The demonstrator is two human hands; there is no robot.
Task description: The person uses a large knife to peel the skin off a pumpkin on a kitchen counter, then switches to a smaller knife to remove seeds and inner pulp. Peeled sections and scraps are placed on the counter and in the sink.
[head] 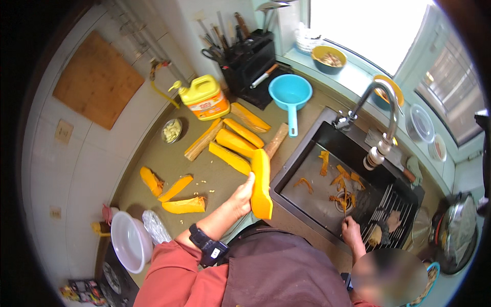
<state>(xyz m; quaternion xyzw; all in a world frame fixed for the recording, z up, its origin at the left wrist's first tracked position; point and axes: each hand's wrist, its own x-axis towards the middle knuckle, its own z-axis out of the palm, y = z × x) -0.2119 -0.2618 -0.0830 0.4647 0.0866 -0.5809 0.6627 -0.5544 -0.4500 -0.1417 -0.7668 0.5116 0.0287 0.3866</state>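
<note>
My left hand (242,195) grips a long peeled wedge of orange pumpkin (261,188) near the counter's front edge. Over the sink (299,207), my right hand (352,231) is closed on a thin object, partly hidden and too small to name, beside orange peel scraps (339,180) around the drain. Several pumpkin wedges (238,142) lie together beyond my left hand, some with rind showing. More short pieces (184,205) rest on the counter at the left, with pale seeds scattered near them. A blurred patch hides part of my right arm.
A blue strainer or ladle (290,92), a yellow pump jug (205,98), a knife block (245,57) and a small bowl of pale cloves (172,131) stand on the counter. The faucet (383,146) arches over the sink; a cleaver (399,163) lies behind it. A white basin (130,241) is at left.
</note>
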